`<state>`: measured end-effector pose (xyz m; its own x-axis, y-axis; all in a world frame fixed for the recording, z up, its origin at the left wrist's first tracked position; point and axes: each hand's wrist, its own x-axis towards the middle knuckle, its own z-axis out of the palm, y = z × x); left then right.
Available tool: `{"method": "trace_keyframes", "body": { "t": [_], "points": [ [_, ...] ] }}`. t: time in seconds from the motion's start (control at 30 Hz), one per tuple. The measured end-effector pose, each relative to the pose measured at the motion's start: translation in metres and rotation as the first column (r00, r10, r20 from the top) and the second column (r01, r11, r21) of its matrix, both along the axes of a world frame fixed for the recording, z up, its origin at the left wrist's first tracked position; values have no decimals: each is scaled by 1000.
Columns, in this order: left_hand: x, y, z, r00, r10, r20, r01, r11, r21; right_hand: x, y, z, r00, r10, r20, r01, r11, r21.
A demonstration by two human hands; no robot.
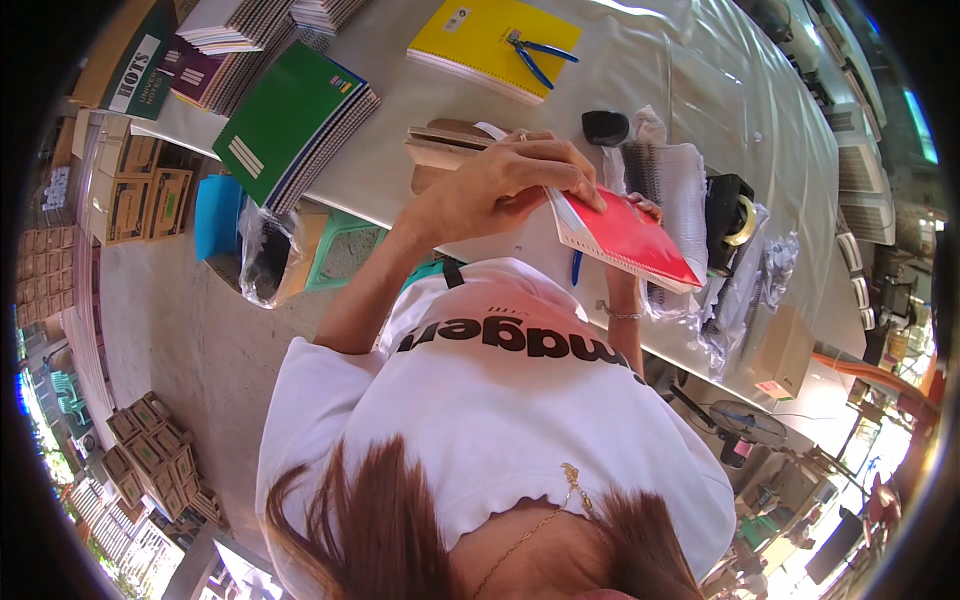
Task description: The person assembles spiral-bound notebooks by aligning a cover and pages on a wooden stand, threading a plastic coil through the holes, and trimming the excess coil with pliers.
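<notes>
A red spiral notebook point(640, 236) is held up over the near table edge, tilted, with its wire-bound edge toward me. My left hand point(515, 182) is closed on the notebook's left end, its fingers bent over the cover. Mostly hidden behind the notebook, my right hand point(645, 207) grips its far side, with only some fingertips showing. Beyond my left hand lie brown cardboard pieces point(450, 145). A yellow notebook point(465, 48) lies flat farther back, and blue-handled pliers point(540, 62) rest on it.
Stacked green notebooks point(290, 125) stand at the left table edge. To the right are bundled wire spirals in plastic point(680, 185), a black tape dispenser point(730, 215) and a small black object point(605, 127). A green stool point(342, 250) and an open box point(290, 250) sit below left.
</notes>
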<state>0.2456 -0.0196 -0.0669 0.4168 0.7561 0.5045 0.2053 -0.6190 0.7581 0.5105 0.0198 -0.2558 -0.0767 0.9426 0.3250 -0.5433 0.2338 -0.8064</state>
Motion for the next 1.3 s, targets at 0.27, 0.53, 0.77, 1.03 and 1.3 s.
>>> {"method": "trace_keyframes", "body": {
  "t": [0.27, 0.53, 0.77, 1.03, 1.3],
  "points": [
    [-14, -14, -24, 993, 90, 80, -84, 993, -84, -11, -13, 7, 992, -6, 124, 7, 1000, -1],
    [-81, -4, -105, 712, 670, 210, -486, 687, -541, -55, 8, 12, 868, 40, 495, 38, 989, -146],
    [-135, -25, -180, 759, 584, 289, -363, 747, -557, -83, -3, 14, 562, -157, 812, -39, 976, 215],
    [-156, -22, -207, 838, 545, 35, -435, 705, -561, -43, 40, 29, 290, -370, 883, 5, 923, 385],
    [-160, -4, -171, 802, 592, 76, -527, 763, -375, 115, 99, 37, -432, -504, 748, 687, 353, 635]
  ]
}}
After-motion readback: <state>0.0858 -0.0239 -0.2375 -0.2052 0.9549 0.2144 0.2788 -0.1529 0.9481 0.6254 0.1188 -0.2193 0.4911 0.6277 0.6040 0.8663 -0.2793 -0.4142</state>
